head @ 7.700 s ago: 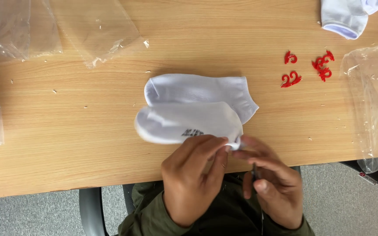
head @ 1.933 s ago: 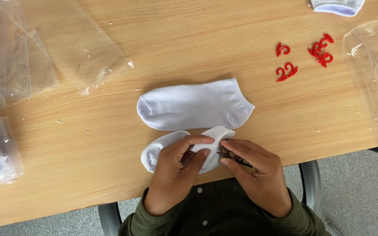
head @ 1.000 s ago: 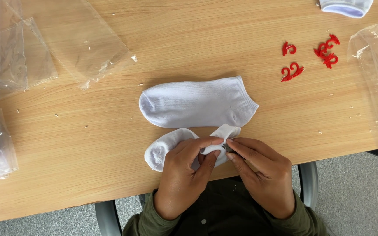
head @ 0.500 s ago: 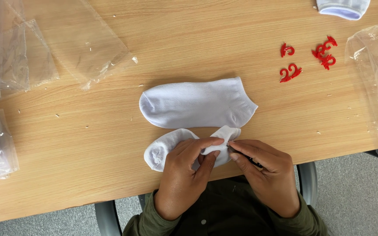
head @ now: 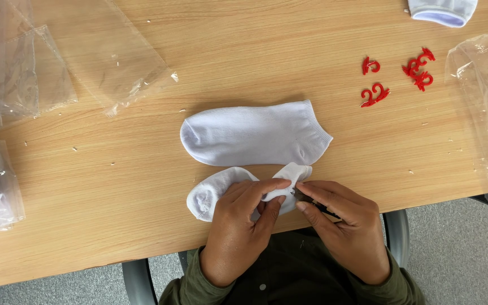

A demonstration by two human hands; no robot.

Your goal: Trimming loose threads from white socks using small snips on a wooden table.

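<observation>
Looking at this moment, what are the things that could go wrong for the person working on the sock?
The small dark tool in the right hand sits very close to the left hand fingertips pinching the near white cotton ankle sock, so it might nick a finger or snag the fabric. That sock lies near the light wooden table's edge and could slip off. The small red plastic hooks lie loose and might scatter.

near sock [head: 216, 192] pulled apart from flat sock [head: 255, 134], cuff now bunched between hands
</observation>
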